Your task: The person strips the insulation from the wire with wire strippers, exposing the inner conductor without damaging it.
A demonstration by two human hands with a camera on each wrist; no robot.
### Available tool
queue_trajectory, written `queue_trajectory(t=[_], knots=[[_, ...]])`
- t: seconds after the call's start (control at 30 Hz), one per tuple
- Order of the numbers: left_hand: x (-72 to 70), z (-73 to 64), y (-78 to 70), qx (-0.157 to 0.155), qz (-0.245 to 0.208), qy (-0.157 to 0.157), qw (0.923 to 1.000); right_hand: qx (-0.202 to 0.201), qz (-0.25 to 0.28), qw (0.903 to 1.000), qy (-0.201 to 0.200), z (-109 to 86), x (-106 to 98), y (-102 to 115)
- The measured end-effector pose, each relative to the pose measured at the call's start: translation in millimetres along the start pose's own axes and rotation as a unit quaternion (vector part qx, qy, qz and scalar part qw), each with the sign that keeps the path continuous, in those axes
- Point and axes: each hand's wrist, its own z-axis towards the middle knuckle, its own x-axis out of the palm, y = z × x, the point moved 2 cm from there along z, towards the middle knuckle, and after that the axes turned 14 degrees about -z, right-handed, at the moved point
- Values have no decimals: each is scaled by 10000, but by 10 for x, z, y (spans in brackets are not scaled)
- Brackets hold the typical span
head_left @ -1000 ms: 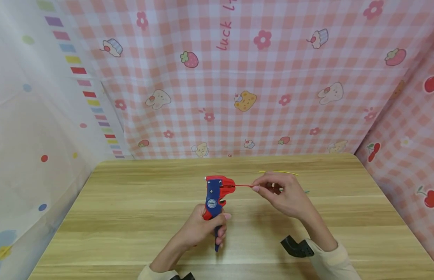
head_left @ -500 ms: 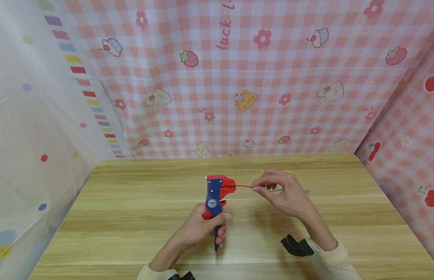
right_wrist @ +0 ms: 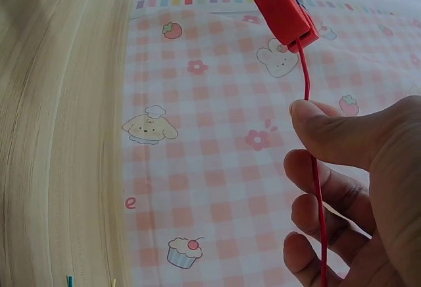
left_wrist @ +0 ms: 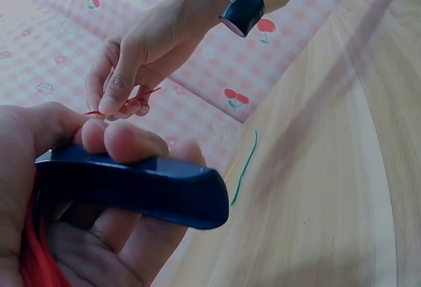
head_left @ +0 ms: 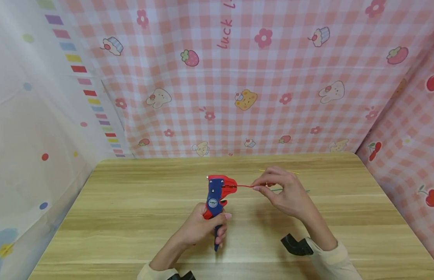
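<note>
My left hand grips the handle of a red and blue wire stripper, held upright above the table. In the left wrist view the fingers wrap round its dark blue handle. The red nose points right, and one end of a red wire sits in it. Between thumb and forefinger my right hand pinches this wire a short way from the nose. The right wrist view shows the wire running from the red nose past the thumb and down along the other fingers.
A green wire lies on the wooden table, partly behind my right hand in the head view. Farther back lies a yellow wire. A checked cloth hangs along the table's back edge.
The wire stripper has shifted very slightly to the right, and the red wire now bends a little between its nose and my right fingers. Both hands keep their holds.
</note>
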Motion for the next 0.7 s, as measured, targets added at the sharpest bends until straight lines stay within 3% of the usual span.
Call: queue_trajectory(t=[0.3,0.53,0.7], knots=[[44,-5,25,148,-84,-27,9999,-91,5,9999,-67,1,-2,15],[-69,27,62,-52,-101,-812,9966,-161,-165,9997,-34,3,22,25],[-112,23,61,96,78,-435,9990,-123,-159,9998,13,-5,41,16]])
